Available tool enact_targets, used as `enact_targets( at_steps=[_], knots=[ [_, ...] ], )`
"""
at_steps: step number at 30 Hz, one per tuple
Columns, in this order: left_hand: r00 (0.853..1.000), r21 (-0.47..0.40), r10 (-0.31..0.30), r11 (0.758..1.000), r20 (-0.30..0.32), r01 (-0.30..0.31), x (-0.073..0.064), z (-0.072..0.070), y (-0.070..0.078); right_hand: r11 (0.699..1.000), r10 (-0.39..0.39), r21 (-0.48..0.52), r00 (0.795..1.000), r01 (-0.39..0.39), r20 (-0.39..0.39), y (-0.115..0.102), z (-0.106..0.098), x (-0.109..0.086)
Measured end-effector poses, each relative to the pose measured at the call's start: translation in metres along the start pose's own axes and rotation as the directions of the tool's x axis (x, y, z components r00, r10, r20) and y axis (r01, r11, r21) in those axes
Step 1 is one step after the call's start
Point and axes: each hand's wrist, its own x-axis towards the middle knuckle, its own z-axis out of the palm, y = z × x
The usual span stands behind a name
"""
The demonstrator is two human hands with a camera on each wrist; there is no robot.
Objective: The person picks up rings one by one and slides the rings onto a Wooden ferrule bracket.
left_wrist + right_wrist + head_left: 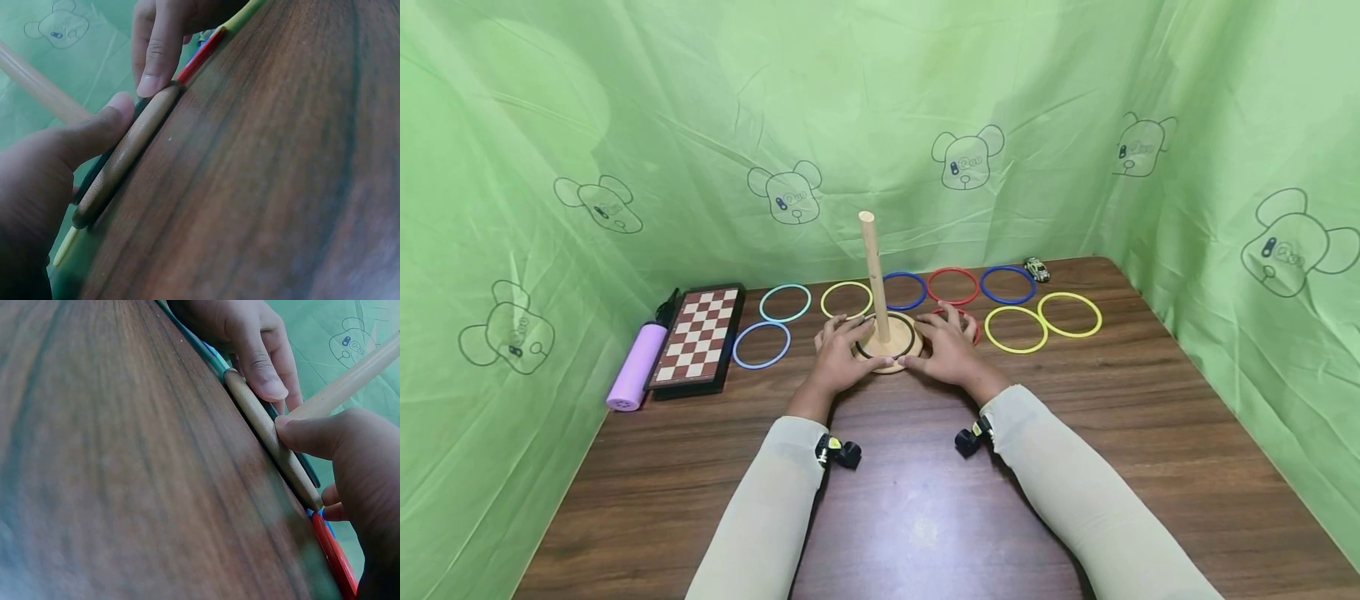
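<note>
Wooden ring-toss stand, with a round base (pixel 892 336) and an upright peg (pixel 880 287), sits between both hands. A thin black ring (pixel 307 470) lies flat on the base around the peg. My left hand (pixel 841 358) grips the base's left side, its thumb at the front edge and its fingers bent along the side. On the right side my right hand (pixel 951 354) grips it likewise, two fingertips low at the rim in the right wrist view. The thumb tips almost meet at the front. A red ring (pixel 977 329) is partly hidden behind the right hand.
Left of the stand lie a light-blue ring (pixel 761 304) and a blue ring (pixel 734 346). Behind and right are yellow, blue and red rings, with a toy car (pixel 1037 269). A checkered board (pixel 696 333) and purple cylinder (pixel 637 367) are far left. Green curtains (pixel 880 100) surround the table.
</note>
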Motion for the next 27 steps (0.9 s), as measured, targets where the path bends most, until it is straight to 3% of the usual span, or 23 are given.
enact_targets(
  at_steps=[6,11,16,27],
  knots=[
    [1.0,-0.014,0.015,1.0,-0.001,-0.015,-0.002,0.0,0.001,1.0,-0.003,-0.012,1.0,0.003,-0.003,0.002,0.002,0.0],
    [0.997,-0.017,0.048,0.999,-0.058,-0.049,-0.005,-0.005,-0.004,1.0,-0.007,-0.016,1.0,0.007,-0.003,0.002,0.003,0.0],
    [0.995,0.018,0.041,0.999,-0.096,-0.04,-0.008,-0.014,-0.01,1.0,-0.006,0.006,1.0,0.007,-0.006,0.001,0.003,0.0],
    [0.983,0.034,-0.099,0.994,-0.157,0.106,-0.015,-0.031,-0.028,1.0,-0.006,0.017,1.0,0.006,-0.003,0.001,0.002,0.001]
  ],
)
